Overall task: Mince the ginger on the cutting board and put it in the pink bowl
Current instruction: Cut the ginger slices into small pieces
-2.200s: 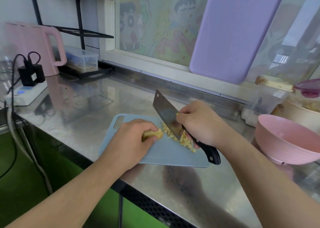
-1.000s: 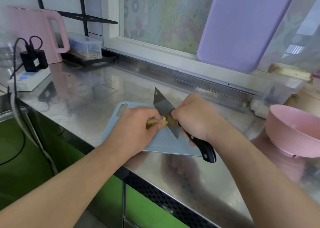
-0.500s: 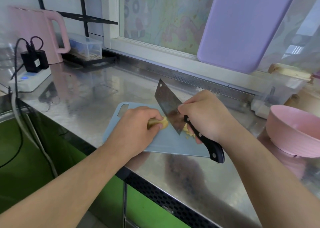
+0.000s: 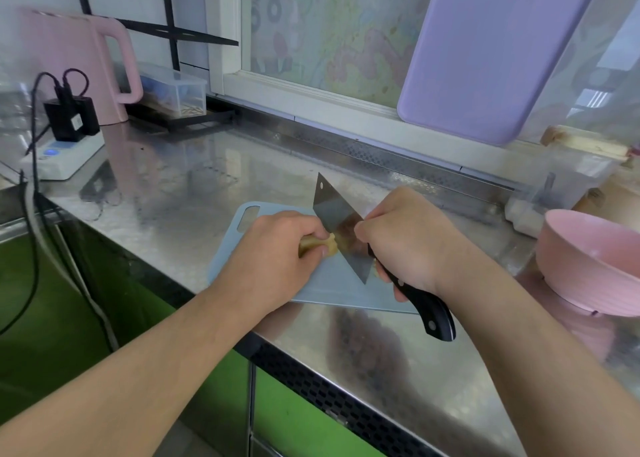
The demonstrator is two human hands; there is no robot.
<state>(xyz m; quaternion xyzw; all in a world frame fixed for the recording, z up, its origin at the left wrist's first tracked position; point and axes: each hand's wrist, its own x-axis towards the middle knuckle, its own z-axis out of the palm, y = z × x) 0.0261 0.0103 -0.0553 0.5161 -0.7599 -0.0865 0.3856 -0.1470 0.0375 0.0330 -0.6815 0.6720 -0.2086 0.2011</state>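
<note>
- Left hand (image 4: pixel 277 255), centre of frame: fingers curled down over the ginger piece (image 4: pixel 317 244), pinning it on the cutting board (image 4: pixel 332 285). Only the ginger's cut end and a strip of skin show past the knuckles.
- Right hand (image 4: pixel 407 238), right of centre: wrapped round the black handle of the cleaver (image 4: pixel 341 221), forefinger and thumb up at the blade's base.
- Cleaver blade tilted, tip corner toward upper centre, edge down on the board just right of the ginger; blade face touches or nearly touches the cut end, cannot tell which.
- A little yellow chopped ginger (image 4: pixel 374 268) shows behind the blade's lower corner; mostly hidden by the right hand.
- Cutting board: pale blue, lying flat near the front edge of the steel counter (image 4: pixel 194 193), handle slot toward the left.
- Pink bowl (image 4: pixel 585 269), right edge of frame, stands on the counter, well apart from the board; contents not visible.
- Upper left: pink kettle (image 4: pixel 72 61), power strip (image 4: pixel 64 158) with black plugs.
- Upper right: lilac board (image 4: pixel 491 47) leaning against the window.
</note>
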